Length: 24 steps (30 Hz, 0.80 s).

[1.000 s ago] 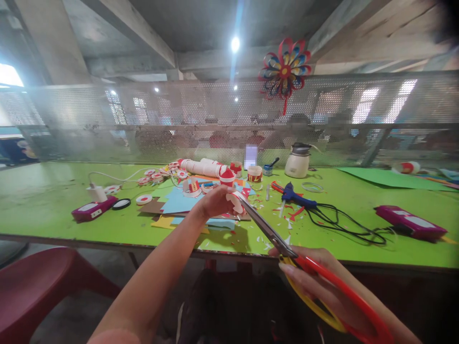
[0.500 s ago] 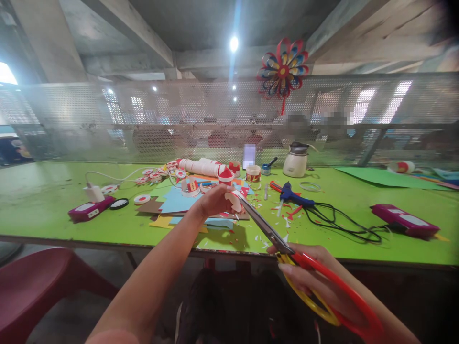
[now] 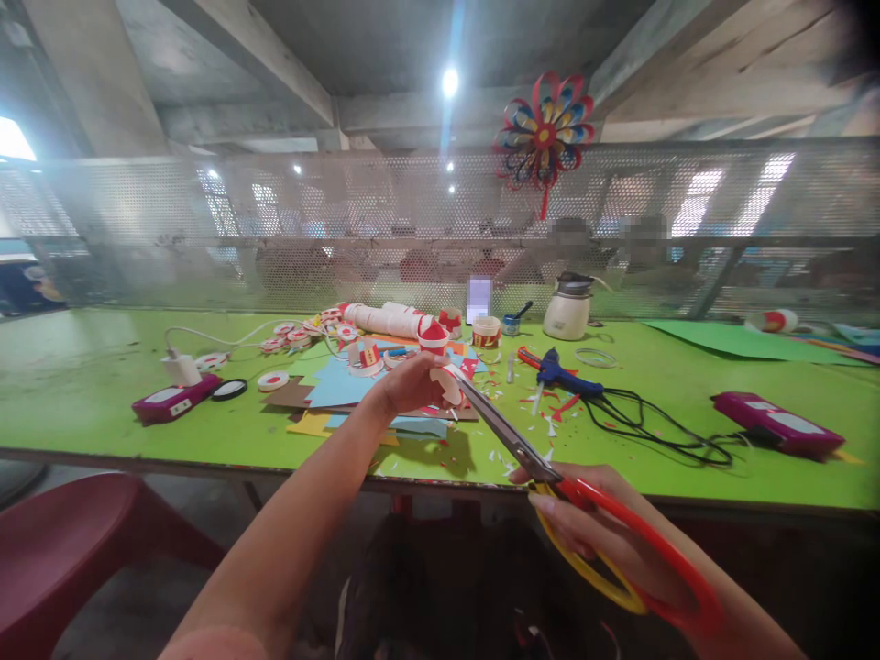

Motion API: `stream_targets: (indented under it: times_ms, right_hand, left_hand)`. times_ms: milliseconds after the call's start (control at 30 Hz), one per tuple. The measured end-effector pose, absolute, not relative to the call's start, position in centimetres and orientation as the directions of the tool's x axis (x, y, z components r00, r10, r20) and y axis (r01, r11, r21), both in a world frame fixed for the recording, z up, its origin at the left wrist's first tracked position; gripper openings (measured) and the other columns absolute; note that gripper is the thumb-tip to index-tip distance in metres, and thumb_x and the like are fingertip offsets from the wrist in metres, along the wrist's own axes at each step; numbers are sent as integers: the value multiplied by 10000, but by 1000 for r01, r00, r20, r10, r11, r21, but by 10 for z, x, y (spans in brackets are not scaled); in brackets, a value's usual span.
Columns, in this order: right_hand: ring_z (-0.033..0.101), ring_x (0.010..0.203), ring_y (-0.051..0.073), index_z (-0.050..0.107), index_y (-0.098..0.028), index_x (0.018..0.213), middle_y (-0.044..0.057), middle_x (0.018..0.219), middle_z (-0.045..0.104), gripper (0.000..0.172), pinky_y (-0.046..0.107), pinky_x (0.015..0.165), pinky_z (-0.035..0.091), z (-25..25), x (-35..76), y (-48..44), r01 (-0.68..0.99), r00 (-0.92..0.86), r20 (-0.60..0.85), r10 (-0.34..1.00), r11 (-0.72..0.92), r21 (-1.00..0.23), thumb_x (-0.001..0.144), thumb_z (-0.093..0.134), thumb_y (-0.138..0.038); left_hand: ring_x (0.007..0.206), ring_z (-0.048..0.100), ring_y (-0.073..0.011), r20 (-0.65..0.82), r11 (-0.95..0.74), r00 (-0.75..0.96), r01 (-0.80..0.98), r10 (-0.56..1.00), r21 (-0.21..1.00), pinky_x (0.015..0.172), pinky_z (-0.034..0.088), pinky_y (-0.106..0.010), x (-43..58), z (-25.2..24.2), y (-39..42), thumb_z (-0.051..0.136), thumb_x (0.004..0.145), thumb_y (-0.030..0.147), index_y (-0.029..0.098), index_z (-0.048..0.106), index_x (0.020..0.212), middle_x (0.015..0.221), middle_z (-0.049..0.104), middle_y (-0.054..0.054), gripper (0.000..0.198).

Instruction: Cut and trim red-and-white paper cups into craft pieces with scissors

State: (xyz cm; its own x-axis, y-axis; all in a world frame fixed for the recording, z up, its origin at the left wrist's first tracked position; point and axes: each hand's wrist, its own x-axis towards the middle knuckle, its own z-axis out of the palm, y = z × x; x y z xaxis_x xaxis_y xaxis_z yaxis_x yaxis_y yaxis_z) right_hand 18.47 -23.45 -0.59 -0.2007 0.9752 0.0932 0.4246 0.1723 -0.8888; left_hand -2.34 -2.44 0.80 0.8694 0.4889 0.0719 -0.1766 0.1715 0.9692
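My left hand (image 3: pixel 411 385) is closed on a small whitish piece of paper (image 3: pixel 449 387), held up over the table. Long scissors (image 3: pixel 510 438) with one red and one yellow handle are in my right hand (image 3: pixel 574 522), fingers wrapped through the loops. Their blades lie nearly together, and the tips reach the paper beside my left fingers. Just past my left hand stands a white cup (image 3: pixel 433 345) with red pieces in it. Beneath are sheets of coloured paper (image 3: pixel 344 387), with red and white scraps scattered to the right.
A blue glue gun (image 3: pixel 567 376) with a black cord lies right of the scraps. Purple power boxes (image 3: pixel 776 424) sit at both sides. Farther back are white paper rolls (image 3: pixel 385 320), a phone (image 3: pixel 479 300) and a kettle (image 3: pixel 567 312). A mesh screen (image 3: pixel 309 229) rises behind the table.
The scissors' handles and my right hand have shifted slightly up and left. The paper in my left hand has tilted a little; the left hand stays in nearly the same place.
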Motion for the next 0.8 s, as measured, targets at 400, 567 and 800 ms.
stream_targets:
  times_ms: [400,567,800]
  right_hand:
    - [321,483,79,579,-177,940,-85,535,331,280,210,453,257,-9,191,-235,428,-249,98,964,200,-882,895,479,-434]
    - [349,493,80,593,-175,971,-77,556,355,256,199,459,293,-7,194,-234,477,-248,124,961,232,-848,889,504,-400]
    - [376,502,90,583,-136,1059,-71,541,416,319,219,489,322,-8,193,-234,368,-274,49,961,152,-917,891,495,-392]
  left_hand:
    - [592,609,-183,48,174,857,-158,513,972,565,432,-276,-22,5,-22,498,719,355,79,648,681,628,665,-115,316]
    - [576,613,-178,43,174,840,-161,541,971,546,437,-270,-21,7,-25,514,725,341,83,632,657,635,672,-116,292]
    - [588,613,-174,9,183,842,-128,539,975,544,439,-268,-20,7,-24,502,733,375,90,624,665,626,657,-102,317]
